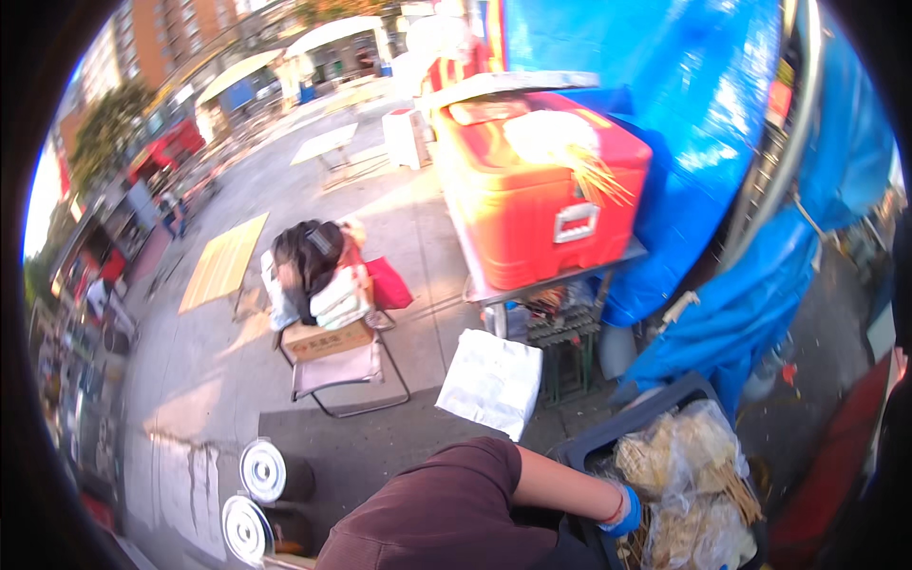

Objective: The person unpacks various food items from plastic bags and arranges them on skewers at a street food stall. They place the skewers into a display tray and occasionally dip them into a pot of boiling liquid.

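Note:
My left arm reaches from the bottom of the picture to the right, into a dark plastic crate point(570, 450). At its wrist is a blue glove cuff, the only part of my left hand point(625, 514) that shows; the fingers are hidden down among the crate's contents. Beside the hand lie clear plastic bags point(684, 452) of pale food on thin sticks, with bundled stick ends point(741, 493) poking out. More bagged skewers point(695, 534) fill the lower part of the crate. My right hand is out of view.
A red cooler box point(527, 221) with skewers on top stands on a metal table. Blue tarpaulin point(684, 78) hangs behind it. A white bag point(491, 377) lies below. Bags and a carton point(333, 340) sit on a folding chair point(338, 370). Two lidded pots point(262, 470) stand lower left.

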Demonstrator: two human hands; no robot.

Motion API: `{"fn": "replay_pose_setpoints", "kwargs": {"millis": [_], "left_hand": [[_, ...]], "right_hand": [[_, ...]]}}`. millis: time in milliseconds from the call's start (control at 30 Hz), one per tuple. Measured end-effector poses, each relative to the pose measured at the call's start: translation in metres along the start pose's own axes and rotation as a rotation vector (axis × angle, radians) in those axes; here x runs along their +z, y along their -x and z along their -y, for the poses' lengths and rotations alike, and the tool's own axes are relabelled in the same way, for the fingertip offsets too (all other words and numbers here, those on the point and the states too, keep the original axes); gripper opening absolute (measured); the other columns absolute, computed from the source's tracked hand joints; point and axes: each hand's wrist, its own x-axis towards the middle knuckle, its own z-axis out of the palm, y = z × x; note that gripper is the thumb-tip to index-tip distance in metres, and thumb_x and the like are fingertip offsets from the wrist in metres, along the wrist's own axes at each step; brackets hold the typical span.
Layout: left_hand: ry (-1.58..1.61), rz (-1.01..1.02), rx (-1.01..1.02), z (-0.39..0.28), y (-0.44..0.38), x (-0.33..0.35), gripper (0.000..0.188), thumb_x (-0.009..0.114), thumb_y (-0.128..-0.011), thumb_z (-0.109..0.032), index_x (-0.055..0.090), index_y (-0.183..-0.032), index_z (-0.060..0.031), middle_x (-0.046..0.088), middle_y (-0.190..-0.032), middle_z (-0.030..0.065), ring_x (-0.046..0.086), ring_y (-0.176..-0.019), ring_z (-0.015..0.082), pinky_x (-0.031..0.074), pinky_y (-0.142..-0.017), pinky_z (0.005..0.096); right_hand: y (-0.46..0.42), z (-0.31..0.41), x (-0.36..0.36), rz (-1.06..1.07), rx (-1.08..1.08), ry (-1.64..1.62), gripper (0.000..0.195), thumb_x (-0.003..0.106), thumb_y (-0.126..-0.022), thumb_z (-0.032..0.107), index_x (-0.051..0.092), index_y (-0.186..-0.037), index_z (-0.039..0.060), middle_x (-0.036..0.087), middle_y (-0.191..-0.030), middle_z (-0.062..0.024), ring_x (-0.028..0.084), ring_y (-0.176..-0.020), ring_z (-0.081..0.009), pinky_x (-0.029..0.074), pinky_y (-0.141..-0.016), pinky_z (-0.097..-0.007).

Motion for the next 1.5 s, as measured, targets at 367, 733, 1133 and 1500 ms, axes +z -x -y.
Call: {"fn": "replay_pose_setpoints", "kwargs": {"millis": [367, 733, 1133, 1500], "left_hand": [[0.168, -0.514, -0.310, -0.022, -0.009, 0.035, 0.029, 0.062, -0.078, -0.029, 0.068, -0.099, -0.0098, 0.067, -0.097, 0.0140, 0.064, -0.092, 0.0348, 0.051, -0.079, 0.0467], [0.096, -1.016, -0.242, -0.052, -0.028, 0.056, 0.036, 0.064, -0.079, -0.030, 0.063, -0.109, -0.0103, 0.065, -0.101, 0.0145, 0.062, -0.093, 0.0350, 0.050, -0.079, 0.0485], [-0.126, -1.147, 0.094, -0.055, -0.092, 0.013, 0.039, 0.064, -0.081, -0.033, 0.059, -0.113, -0.0114, 0.063, -0.103, 0.0165, 0.061, -0.095, 0.0379, 0.048, -0.078, 0.0527], [-0.028, -0.885, -0.115, -0.049, -0.098, -0.002, 0.028, 0.058, -0.084, -0.030, 0.062, -0.104, -0.0111, 0.064, -0.100, 0.0185, 0.062, -0.091, 0.0384, 0.049, -0.076, 0.0514]], "right_hand": [[-0.041, 0.173, 0.005, 0.194, -0.817, -0.730, 0.054, 0.066, -0.084, 0.035, 0.053, -0.129, 0.0082, 0.060, -0.118, -0.0208, 0.059, -0.103, -0.0348, 0.047, -0.090, -0.0438], [-0.006, 0.191, 0.016, 0.334, -0.961, -0.843, 0.060, 0.068, -0.083, 0.033, 0.048, -0.132, 0.0060, 0.059, -0.119, -0.0221, 0.058, -0.105, -0.0364, 0.046, -0.091, -0.0443], [0.000, 0.174, 0.030, 0.352, -0.858, -0.851, 0.066, 0.069, -0.081, 0.031, 0.043, -0.135, 0.0037, 0.057, -0.120, -0.0235, 0.057, -0.106, -0.0380, 0.045, -0.091, -0.0449], [-0.008, 0.157, 0.048, 0.338, -0.717, -0.846, 0.073, 0.070, -0.079, 0.029, 0.038, -0.138, 0.0016, 0.056, -0.120, -0.0247, 0.056, -0.107, -0.0396, 0.045, -0.092, -0.0455]]}}
